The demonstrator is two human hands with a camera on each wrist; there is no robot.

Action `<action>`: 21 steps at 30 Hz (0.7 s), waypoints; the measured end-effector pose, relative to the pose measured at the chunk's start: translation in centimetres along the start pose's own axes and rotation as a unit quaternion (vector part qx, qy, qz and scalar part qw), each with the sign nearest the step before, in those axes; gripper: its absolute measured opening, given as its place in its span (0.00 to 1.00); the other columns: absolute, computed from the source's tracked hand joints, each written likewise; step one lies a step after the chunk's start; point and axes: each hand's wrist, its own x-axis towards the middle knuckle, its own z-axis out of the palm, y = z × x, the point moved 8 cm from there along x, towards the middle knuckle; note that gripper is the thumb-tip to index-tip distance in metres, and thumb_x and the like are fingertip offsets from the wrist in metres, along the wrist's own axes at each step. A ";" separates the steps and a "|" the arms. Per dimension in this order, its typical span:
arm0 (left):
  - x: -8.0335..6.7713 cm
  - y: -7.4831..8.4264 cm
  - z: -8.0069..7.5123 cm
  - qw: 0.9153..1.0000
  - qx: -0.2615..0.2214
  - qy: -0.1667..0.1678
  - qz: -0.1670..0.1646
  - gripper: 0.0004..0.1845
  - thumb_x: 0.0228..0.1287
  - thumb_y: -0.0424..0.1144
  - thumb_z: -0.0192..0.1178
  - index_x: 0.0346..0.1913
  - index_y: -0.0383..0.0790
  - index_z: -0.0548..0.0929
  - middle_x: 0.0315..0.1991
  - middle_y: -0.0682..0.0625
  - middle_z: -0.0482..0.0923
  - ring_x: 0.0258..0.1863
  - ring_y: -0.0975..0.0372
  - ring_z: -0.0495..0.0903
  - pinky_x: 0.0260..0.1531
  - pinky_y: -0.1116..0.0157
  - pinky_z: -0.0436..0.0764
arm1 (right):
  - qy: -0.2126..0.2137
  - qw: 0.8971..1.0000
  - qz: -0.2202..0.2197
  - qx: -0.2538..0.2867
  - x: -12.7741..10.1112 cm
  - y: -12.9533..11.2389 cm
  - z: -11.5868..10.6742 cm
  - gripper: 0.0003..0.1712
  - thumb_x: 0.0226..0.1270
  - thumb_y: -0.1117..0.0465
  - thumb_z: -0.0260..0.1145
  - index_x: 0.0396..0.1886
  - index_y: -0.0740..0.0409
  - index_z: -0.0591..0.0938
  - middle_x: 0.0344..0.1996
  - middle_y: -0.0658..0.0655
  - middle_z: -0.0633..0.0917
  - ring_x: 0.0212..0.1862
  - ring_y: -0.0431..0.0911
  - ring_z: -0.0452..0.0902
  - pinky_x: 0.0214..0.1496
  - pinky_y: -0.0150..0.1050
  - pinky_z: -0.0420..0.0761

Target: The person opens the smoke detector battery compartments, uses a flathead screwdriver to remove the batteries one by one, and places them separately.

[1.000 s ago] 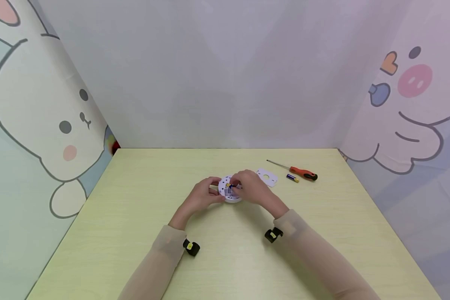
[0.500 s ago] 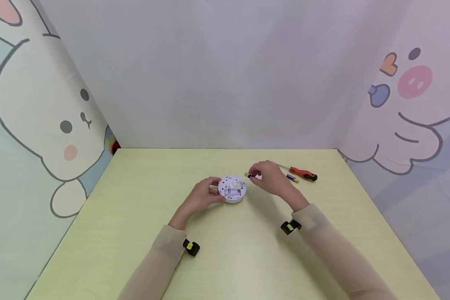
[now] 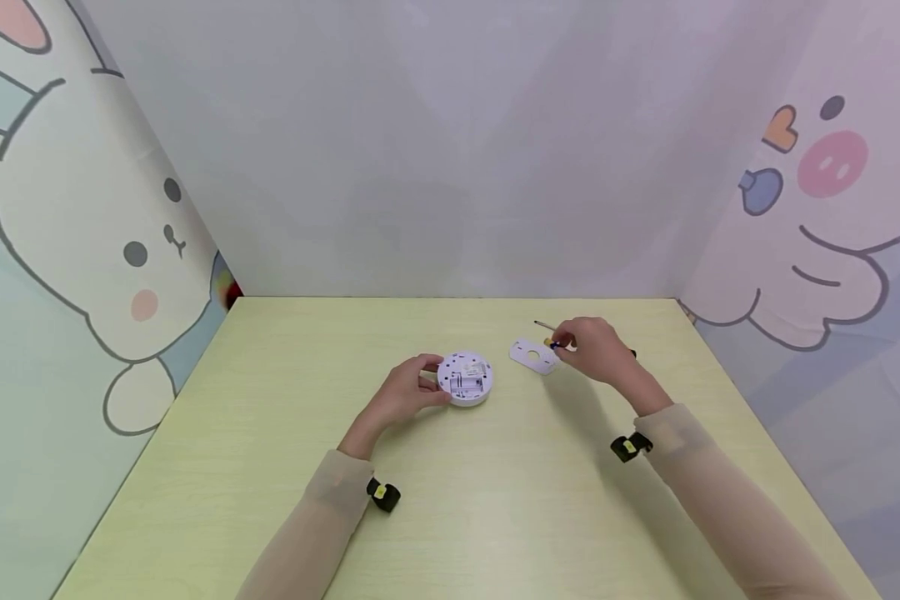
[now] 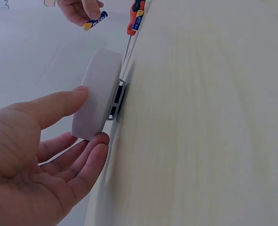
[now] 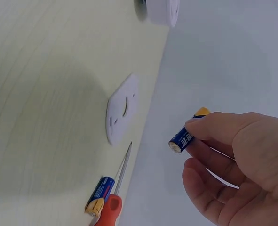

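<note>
My left hand (image 3: 405, 388) holds a round white device (image 3: 465, 379) by its left side, thumb and fingers at its rim. The device's face is up, and a rectangular battery compartment (image 3: 466, 382) lies bare in it. Off to the right, my right hand (image 3: 594, 348) pinches a blue and yellow battery (image 5: 181, 140) between thumb and fingers, above the table. Below that hand in the right wrist view lie a second battery (image 5: 100, 194) and a screwdriver (image 5: 111, 207) with a red handle. The head view shows the right hand covering most of both.
A flat white plate (image 3: 531, 356) with a round hole lies on the pale wooden table (image 3: 450, 500), between the device and my right hand. A grey-white curtain (image 3: 450, 150) stands behind the table, with cartoon-printed cloth at both sides.
My right hand has lifted the battery away from the device and carried it right, past the white plate toward the screwdriver. The compartment has come into sight. My left hand stays in place.
</note>
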 end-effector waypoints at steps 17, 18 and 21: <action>0.1 -0.2 0.1 1.000 -0.010 -0.003 0.005 0.38 0.63 0.36 0.78 0.75 0.41 0.73 0.65 0.46 0.79 0.51 0.59 0.86 0.52 0.60 0.87 | -0.031 0.996 0.078 -0.010 -2.1 6.1 1.4 0.05 0.66 0.67 0.75 0.38 0.65 0.89 0.31 0.56 0.89 0.34 0.49 0.83 0.41 0.50 0.83; 0.1 -0.2 0.1 1.000 -0.009 -0.003 0.005 0.38 0.64 0.36 0.78 0.75 0.41 0.73 0.66 0.46 0.79 0.51 0.59 0.86 0.52 0.60 0.87 | -0.030 0.996 0.078 -0.010 -2.1 6.2 1.5 0.05 0.65 0.67 0.75 0.38 0.65 0.89 0.31 0.56 0.89 0.34 0.50 0.83 0.41 0.51 0.83; 0.2 -0.2 0.1 1.000 -0.009 -0.005 0.005 0.38 0.64 0.36 0.78 0.75 0.41 0.73 0.66 0.46 0.79 0.52 0.59 0.85 0.52 0.60 0.87 | -0.027 0.996 0.082 -0.014 -2.2 6.5 1.9 0.04 0.65 0.67 0.75 0.37 0.65 0.89 0.30 0.57 0.89 0.34 0.51 0.83 0.41 0.51 0.83</action>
